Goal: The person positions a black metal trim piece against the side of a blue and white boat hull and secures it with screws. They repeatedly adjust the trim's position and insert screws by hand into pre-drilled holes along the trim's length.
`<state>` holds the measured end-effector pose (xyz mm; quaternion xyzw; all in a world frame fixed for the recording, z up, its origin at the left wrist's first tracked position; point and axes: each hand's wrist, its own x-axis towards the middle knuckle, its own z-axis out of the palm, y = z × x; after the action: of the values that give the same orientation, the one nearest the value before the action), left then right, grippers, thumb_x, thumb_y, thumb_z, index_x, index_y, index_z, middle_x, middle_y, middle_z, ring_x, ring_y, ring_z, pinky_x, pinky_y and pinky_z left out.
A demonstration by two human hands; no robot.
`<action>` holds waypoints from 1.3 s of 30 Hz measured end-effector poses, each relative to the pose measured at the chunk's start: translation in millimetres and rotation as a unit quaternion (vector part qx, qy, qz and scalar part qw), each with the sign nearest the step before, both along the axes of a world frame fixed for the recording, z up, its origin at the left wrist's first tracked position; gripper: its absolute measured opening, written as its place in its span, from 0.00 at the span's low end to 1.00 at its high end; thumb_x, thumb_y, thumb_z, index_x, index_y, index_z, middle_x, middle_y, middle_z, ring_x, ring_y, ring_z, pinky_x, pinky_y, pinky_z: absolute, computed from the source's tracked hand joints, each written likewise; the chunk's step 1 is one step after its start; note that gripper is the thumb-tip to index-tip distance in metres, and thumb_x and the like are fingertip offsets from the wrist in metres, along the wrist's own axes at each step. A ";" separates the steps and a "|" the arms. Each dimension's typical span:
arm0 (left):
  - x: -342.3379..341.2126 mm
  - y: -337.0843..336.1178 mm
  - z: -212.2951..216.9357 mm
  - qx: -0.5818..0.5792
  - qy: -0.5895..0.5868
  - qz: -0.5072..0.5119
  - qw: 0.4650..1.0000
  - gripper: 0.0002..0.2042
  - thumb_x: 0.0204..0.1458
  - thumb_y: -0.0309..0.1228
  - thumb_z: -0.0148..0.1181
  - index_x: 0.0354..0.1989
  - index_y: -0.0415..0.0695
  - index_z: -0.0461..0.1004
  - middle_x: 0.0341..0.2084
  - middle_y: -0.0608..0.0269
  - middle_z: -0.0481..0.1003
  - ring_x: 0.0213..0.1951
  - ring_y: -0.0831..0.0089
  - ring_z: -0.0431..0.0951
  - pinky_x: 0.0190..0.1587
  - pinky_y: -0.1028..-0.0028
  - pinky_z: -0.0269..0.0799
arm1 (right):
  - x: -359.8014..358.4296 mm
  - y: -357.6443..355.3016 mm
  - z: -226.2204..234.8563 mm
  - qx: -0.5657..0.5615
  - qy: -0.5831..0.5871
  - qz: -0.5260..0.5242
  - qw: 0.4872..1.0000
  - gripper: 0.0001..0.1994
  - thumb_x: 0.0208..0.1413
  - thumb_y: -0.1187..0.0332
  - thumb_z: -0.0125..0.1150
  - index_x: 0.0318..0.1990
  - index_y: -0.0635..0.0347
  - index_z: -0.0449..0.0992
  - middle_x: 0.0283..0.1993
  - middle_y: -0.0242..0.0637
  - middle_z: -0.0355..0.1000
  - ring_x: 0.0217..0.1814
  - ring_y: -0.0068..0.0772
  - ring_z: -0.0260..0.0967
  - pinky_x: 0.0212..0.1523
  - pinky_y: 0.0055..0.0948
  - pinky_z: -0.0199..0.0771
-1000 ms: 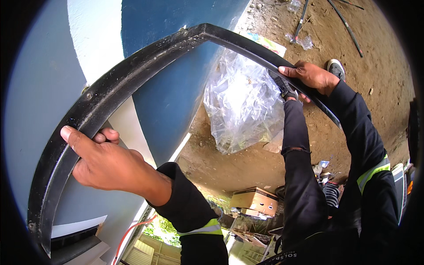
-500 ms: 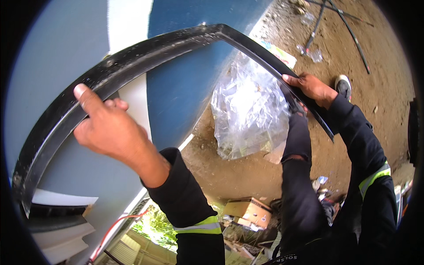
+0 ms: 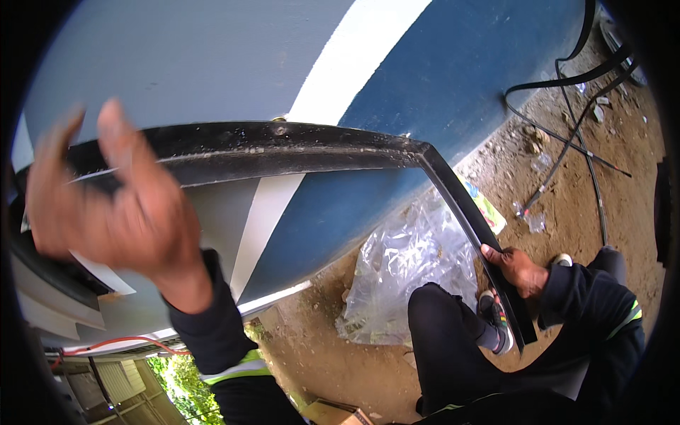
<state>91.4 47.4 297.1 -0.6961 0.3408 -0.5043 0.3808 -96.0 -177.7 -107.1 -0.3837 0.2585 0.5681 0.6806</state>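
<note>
Left hand: your left hand is blurred, close to the lens, fingers spread apart and curled a little; it sits in front of the long run of the black trim strip, and you can't tell whether any finger actually touches it.
Right hand: your right hand has its grip clamped around the short lower leg of the same strip, just above your knee.
Strip position: it lies against the painted panel, running level from your left hand to a sharp corner, then slanting down to your right hand.
Slip risk: with only one sure hold, my guess is the long run could sag or swing off the panel and twist at the corner.
Snag risk: the lower end hangs near the clear plastic bag and your shoe; it could catch either.
Strip material: matte black, scuffed, dusty, channel-like with a raised lip; looks rubbery but stiff enough to hold its angle.
Panel: smooth, curved, grey-blue and deep blue with a white stripe.
Bag: thin, crinkled, see-through.
Ground: dry brown dirt, littered with scraps.
Far edge: loose black cables trail across the dirt, a trip hazard if you step back.
</note>
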 end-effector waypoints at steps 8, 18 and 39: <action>21.9 -2.1 -4.3 0.054 -0.107 0.130 0.984 0.29 0.66 0.59 0.56 0.72 0.63 0.67 0.63 0.59 0.65 0.70 0.56 0.63 0.69 0.50 0.62 | 5.4 -8.1 5.5 -0.001 0.014 0.021 1.000 0.32 0.61 0.37 0.67 0.38 0.65 0.71 0.24 0.45 0.70 0.21 0.44 0.75 0.21 0.49 0.83; 31.0 -5.4 -18.4 0.021 -0.174 0.164 0.971 0.35 0.58 0.44 0.68 0.72 0.47 0.64 0.66 0.46 0.62 0.71 0.44 0.60 0.74 0.39 0.54 | 4.1 -7.2 -6.2 0.090 -0.055 0.038 0.994 0.25 0.71 0.46 0.59 0.47 0.66 0.72 0.30 0.46 0.72 0.29 0.45 0.79 0.31 0.51 0.89; 24.2 -9.7 -24.7 -0.029 -0.119 0.111 0.986 0.35 0.57 0.46 0.69 0.71 0.47 0.67 0.66 0.49 0.62 0.71 0.46 0.60 0.75 0.43 0.55 | 222.9 90.3 145.3 -0.348 -0.808 -0.303 0.368 0.29 0.41 0.49 0.87 0.28 0.60 0.70 0.24 0.33 0.66 0.24 0.34 0.62 0.28 0.35 0.68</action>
<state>115.6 37.8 272.4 -0.6752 0.1986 -0.5481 0.4520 126.9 -87.4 38.2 -0.7583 -0.1409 -0.3967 0.4977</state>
